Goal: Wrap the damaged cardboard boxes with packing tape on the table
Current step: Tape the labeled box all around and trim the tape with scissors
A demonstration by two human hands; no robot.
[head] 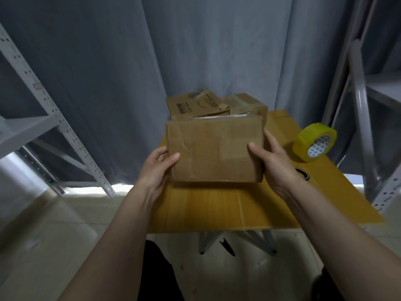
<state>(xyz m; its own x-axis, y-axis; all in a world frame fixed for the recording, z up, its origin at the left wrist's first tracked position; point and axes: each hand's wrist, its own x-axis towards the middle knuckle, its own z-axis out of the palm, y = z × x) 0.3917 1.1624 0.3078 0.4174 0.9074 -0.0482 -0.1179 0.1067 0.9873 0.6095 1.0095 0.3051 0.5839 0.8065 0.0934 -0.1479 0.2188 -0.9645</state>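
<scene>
A creased brown cardboard box [214,151] is held over the small table [208,211], which is covered by a yellow-brown cardboard sheet. My left hand [158,168] grips the box's left side with the thumb on its face. My right hand [273,164] grips its right side the same way. Behind it stand two more worn boxes: one with printed black text and torn tape [195,104], and another [249,103] to its right. A roll of yellow packing tape [314,142] stands tilted on the table's right part, apart from both hands.
Grey perforated metal shelving stands at the left [50,118] and at the right [366,127]. A grey curtain [130,72] hangs behind the table. The table's folding metal legs [236,240] show below its front edge, over a pale floor.
</scene>
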